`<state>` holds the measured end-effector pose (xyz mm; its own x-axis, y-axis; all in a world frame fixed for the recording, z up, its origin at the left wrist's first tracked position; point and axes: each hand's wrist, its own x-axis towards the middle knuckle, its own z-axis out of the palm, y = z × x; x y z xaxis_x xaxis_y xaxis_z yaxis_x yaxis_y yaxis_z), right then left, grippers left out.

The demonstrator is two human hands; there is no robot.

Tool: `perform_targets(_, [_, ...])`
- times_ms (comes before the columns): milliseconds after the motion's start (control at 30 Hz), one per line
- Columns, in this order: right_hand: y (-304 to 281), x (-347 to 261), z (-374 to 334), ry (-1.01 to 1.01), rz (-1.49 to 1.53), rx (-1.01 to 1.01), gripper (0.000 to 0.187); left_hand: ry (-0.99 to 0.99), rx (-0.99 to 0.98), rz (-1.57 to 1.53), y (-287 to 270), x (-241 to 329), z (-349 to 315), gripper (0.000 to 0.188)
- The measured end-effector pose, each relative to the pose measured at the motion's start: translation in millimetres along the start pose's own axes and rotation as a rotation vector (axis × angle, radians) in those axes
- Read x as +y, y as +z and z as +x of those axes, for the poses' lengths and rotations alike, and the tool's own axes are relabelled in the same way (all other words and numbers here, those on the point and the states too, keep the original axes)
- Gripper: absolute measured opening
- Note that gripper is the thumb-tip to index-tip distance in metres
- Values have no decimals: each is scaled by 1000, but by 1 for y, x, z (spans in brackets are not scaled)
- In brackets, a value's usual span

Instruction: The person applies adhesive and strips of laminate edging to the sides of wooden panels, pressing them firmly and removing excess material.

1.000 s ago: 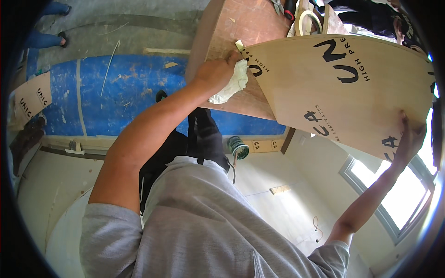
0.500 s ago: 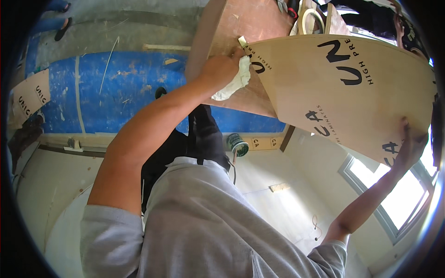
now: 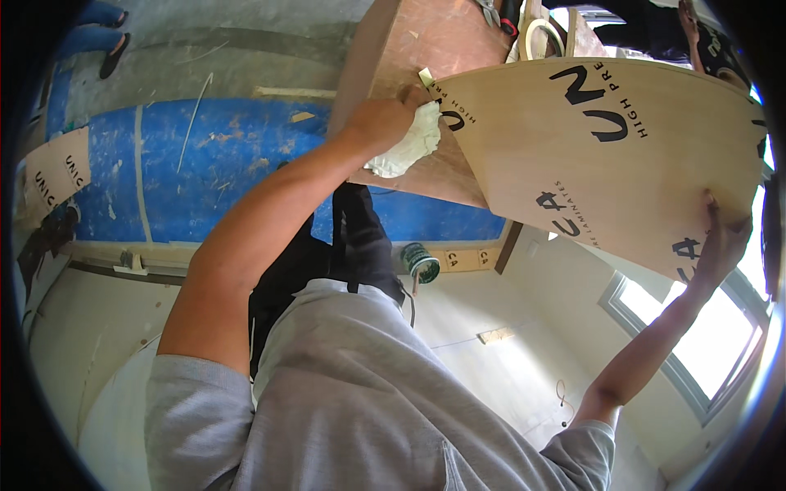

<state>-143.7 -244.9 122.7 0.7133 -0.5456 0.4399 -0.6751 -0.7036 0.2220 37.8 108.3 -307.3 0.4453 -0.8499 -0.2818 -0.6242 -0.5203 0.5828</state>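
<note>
A large, curving tan laminate sheet (image 3: 532, 139) with dark print on its back lies over a brown plywood surface (image 3: 401, 51), its right part reaching past the plywood. My left hand (image 3: 385, 124) is closed on a crumpled whitish cloth (image 3: 409, 149), with its fingertips at the sheet's left corner. A small pale strip (image 3: 426, 77) sticks up beside those fingertips. At the sheet's right edge, my right hand (image 3: 724, 245) grips it, thumb on the printed face and the other fingers mostly hidden.
A tape roll (image 3: 542, 39) and a red-and-black handled tool (image 3: 509, 15) lie beyond the sheet. Another person (image 3: 655, 33) stands at the far right. A green can (image 3: 419, 262) is on the floor near blue sheeting (image 3: 246, 155). A window (image 3: 712, 352) is at right.
The sheet's printed face has shifted slightly left and up, my right hand rising with it. My left hand and the cloth have moved slightly left. The other person's arm has changed position.
</note>
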Motion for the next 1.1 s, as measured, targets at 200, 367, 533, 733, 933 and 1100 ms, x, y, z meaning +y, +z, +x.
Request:
perform_targets(200, [2,6,2,27,-72,13,97,-19,60,-55,15,-1,-1,57])
perform_targets(367, [2,10,6,8,53,-116,95,-10,-38,21,3,3,-11,60])
perform_targets(533, [0,8,13,50,32,-161,97,16,43,0,14,-3,-15,61])
perform_targets(733, [7,26,16,95,-51,-144,99,10,36,7,12,-4,-7,60])
perform_targets(933, [6,23,17,114,-15,-179,98,6,-44,45,3,-4,-2,61])
perform_targets(1100, [16,35,11,138,65,-26,101,-3,-88,36,0,-4,-4,63])
